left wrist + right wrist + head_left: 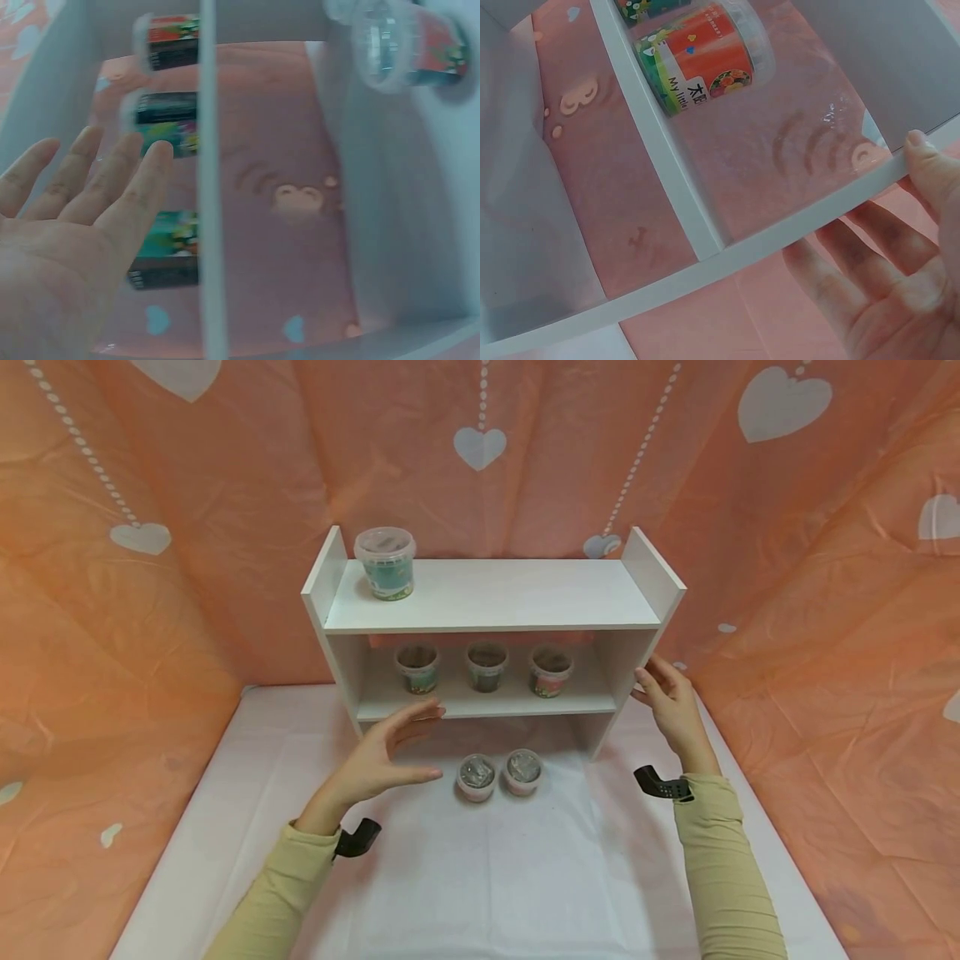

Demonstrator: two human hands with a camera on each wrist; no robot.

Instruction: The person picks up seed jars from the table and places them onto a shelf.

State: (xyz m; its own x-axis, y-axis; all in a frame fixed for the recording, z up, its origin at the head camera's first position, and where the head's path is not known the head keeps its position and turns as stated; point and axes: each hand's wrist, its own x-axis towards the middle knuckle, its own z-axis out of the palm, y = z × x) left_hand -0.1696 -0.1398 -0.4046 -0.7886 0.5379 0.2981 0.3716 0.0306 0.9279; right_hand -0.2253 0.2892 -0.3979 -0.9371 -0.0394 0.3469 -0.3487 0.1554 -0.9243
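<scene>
My left hand is in front of the white shelf unit, its fingers extended, thumb apart and nothing held. In the left wrist view its palm and fingers show before the middle shelf. My right hand touches the unit's right side panel, thumb at the front edge and fingertips along the outer side. On the middle shelf stand a green-labelled tub, a dark-looking tub and a red-labelled tub. A larger teal-labelled tub stands on the top shelf, at its left end.
Two small tubs, one on the left and one on the right, stand close together on the white tablecloth before the unit. An orange backdrop with white hearts hangs behind and at both sides.
</scene>
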